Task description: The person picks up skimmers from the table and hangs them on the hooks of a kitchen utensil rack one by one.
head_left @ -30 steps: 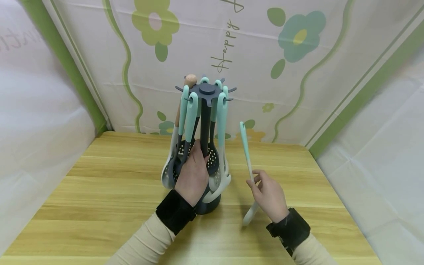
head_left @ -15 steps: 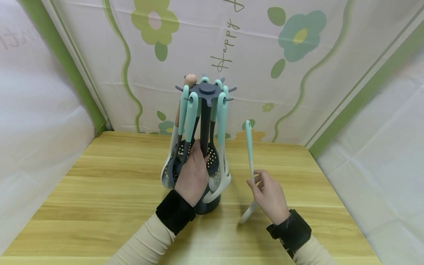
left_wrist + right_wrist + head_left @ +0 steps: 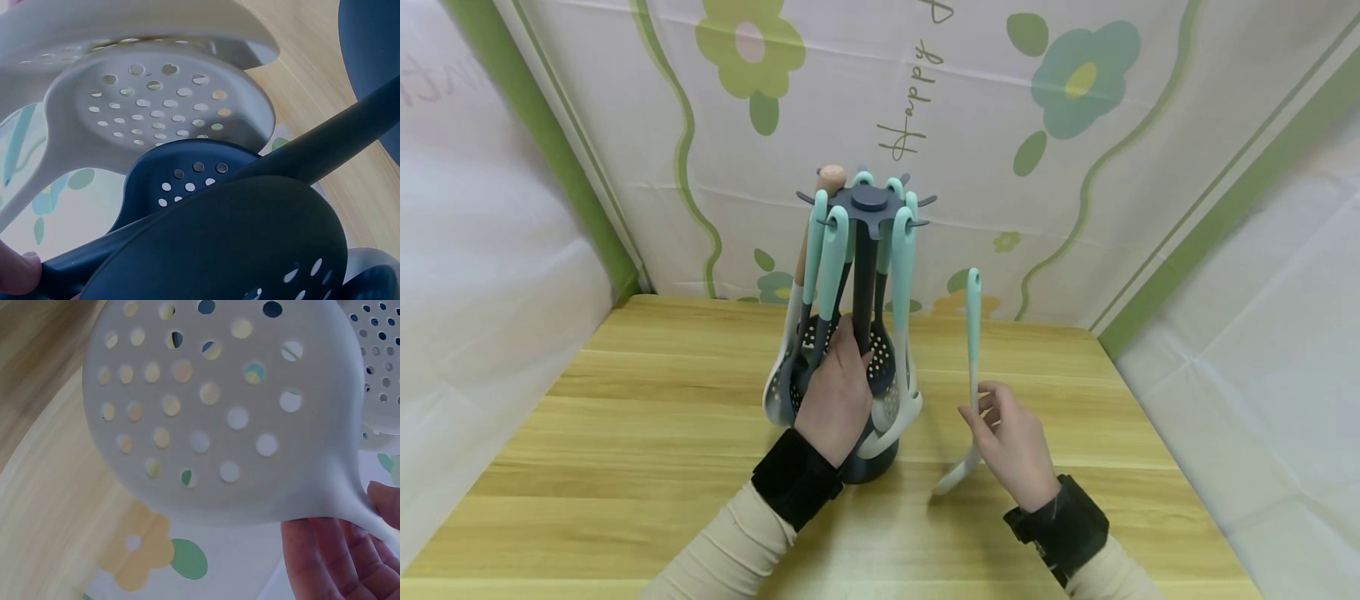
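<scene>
In the head view a dark rotating utensil stand (image 3: pixel 865 283) is upright on the table, hung with mint-handled utensils. My left hand (image 3: pixel 837 408) grips its central post, partly hidden behind the utensils; the left wrist view shows my thumb (image 3: pixel 17 272) against the dark post (image 3: pixel 312 150). Right of the stand, my right hand (image 3: pixel 1013 442) pinches a skimmer (image 3: pixel 973 321) by the lower handle. It has a mint grip, raised, and a pale head low and tilted. Close up in the right wrist view, the skimmer's round perforated head (image 3: pixel 306 447) is light grey.
A wooden-handled utensil (image 3: pixel 832 179) and pale and dark perforated spoons hang around the stand. The stand's round base (image 3: pixel 871 471) rests on the wooden table (image 3: pixel 625 467). White floral cloth (image 3: pixel 850 92) encloses the back and sides.
The skimmer's handle top has swung right to nearly vertical, while its head has moved left and slightly up. My left hand and the stand keep their place.
</scene>
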Demonstrator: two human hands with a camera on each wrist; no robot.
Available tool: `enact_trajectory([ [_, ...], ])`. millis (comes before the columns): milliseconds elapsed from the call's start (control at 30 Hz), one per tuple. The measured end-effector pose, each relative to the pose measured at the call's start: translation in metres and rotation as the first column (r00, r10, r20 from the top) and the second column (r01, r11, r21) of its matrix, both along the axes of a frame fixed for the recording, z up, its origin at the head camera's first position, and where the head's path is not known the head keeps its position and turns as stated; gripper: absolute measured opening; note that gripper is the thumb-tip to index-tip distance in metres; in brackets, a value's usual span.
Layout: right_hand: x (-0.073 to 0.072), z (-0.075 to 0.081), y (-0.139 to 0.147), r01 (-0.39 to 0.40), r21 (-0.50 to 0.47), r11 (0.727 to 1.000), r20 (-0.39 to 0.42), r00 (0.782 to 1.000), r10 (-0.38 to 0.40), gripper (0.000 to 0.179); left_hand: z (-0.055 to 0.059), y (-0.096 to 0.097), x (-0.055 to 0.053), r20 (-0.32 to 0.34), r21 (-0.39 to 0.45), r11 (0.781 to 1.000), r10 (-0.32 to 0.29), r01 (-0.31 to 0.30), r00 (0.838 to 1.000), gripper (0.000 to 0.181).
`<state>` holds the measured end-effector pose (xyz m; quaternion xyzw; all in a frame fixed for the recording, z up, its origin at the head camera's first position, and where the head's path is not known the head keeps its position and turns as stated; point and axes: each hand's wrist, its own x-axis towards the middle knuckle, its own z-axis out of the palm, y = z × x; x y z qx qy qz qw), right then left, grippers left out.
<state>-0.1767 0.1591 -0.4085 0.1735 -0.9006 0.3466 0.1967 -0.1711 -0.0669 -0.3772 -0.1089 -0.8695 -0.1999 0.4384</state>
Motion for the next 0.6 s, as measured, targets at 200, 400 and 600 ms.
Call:
enact_trajectory([
  [200,0.003,0.004,-0.003,-0.009,-0.011,1.0,-0.019,1.0,0.009,0.03,0.0,0.0,0.0,0.0,0.009,1.0,-0.011,0.011,1.0,0.045],
  [400,0.006,0.007,-0.005,-0.021,-0.024,0.999,-0.059,0.998,0.019,0.031,0.0,0.0,0.0,-0.007,0.004,1.0,-0.006,0.006,1.0,0.046],
  [600,0.012,0.011,-0.008,-0.038,-0.026,0.999,-0.104,0.994,0.035,0.033,0.0,0.0,0.0,-0.01,0.007,1.0,-0.007,0.007,1.0,0.045],
])
